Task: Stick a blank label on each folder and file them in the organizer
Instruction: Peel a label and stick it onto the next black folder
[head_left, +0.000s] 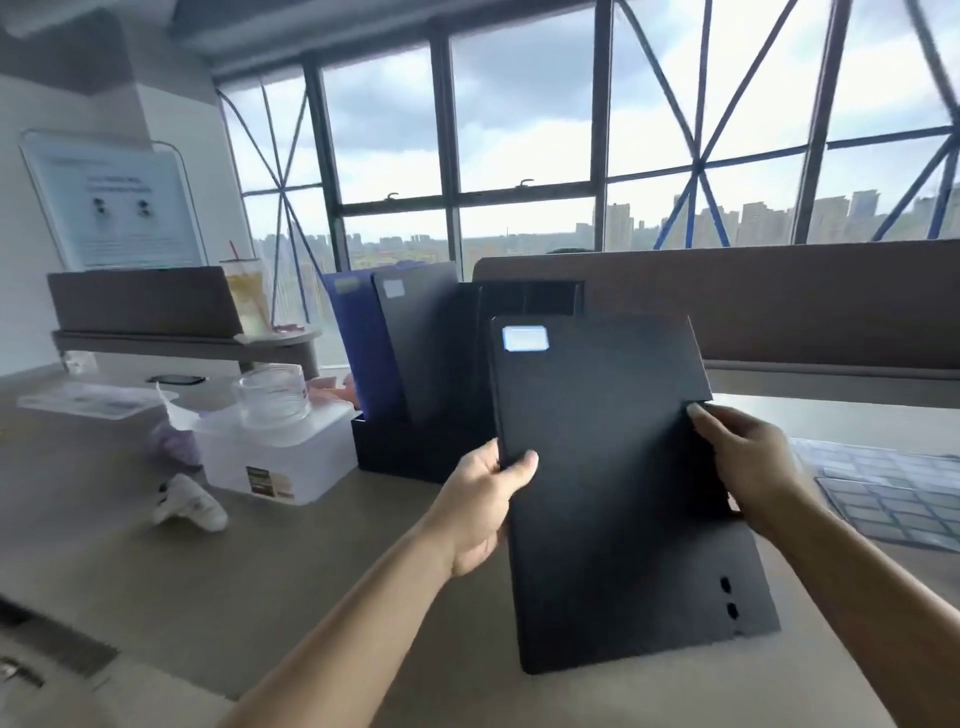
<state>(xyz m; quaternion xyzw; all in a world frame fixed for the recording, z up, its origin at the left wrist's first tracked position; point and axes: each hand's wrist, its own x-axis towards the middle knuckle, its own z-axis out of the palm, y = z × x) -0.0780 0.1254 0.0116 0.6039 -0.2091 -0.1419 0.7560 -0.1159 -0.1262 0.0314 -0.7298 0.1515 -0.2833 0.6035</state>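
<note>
Both my hands up, gripping the labelled black folder (613, 483)
Left hand (480, 512) pinches its left edge, right hand (748, 467) its right, above the bench (260, 597)

Held folder: flat black plastic folder (618, 483), upright above the grey counter (291, 571), white blank label (525, 339) at its top-left corner.
Left hand (480, 512): grips its left edge.
Right hand (748, 467): pinches its right edge.
Organizer: black plastic organizer (410, 452) behind, holding a blue folder (358, 343) and a labelled black folder (431, 343).
Label sheet (893, 499): flat, right of the hands.
</note>
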